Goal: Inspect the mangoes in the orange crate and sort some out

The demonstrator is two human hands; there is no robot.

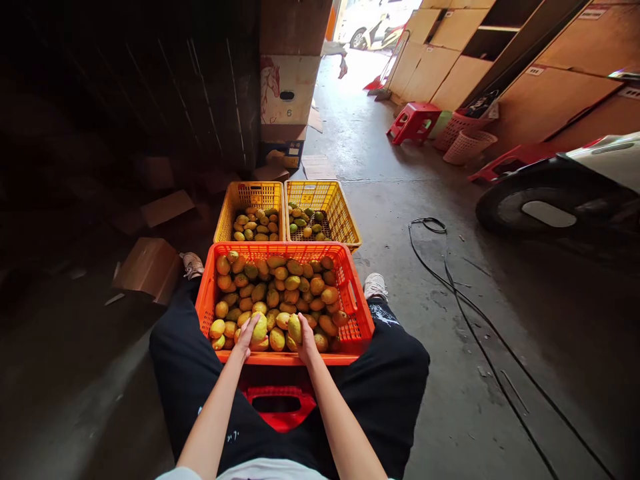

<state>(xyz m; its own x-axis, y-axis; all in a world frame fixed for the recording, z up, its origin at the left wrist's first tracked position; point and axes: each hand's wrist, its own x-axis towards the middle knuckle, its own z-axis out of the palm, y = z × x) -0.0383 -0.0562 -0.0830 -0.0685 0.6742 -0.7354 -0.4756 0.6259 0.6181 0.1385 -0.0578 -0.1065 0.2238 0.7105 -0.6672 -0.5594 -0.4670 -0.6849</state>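
Note:
Between my knees stands a red plastic crate (285, 359) filled with many yellow-green and orange mangoes (273, 297). My left hand (245, 337) is closed around a yellow-green mango (259, 328) at the crate's near side. To its right, my right hand (307, 340) grips a greener mango (295, 327), with the thumb along its side. Both held fruits are just over the pile, and the far fingers of each hand are partly hidden. Behind the red crate, touching it or nearly so, are a left yellow crate (220, 217) and a right yellow crate (345, 210), each with fewer mangoes inside.
A black cable (467, 300) runs across the floor on the right, near a vehicle wheel (493, 200). Cardboard pieces (150, 270) lie to the left. Farther off are a red stool (414, 122), pink baskets (467, 147) and stacked cartons (287, 90).

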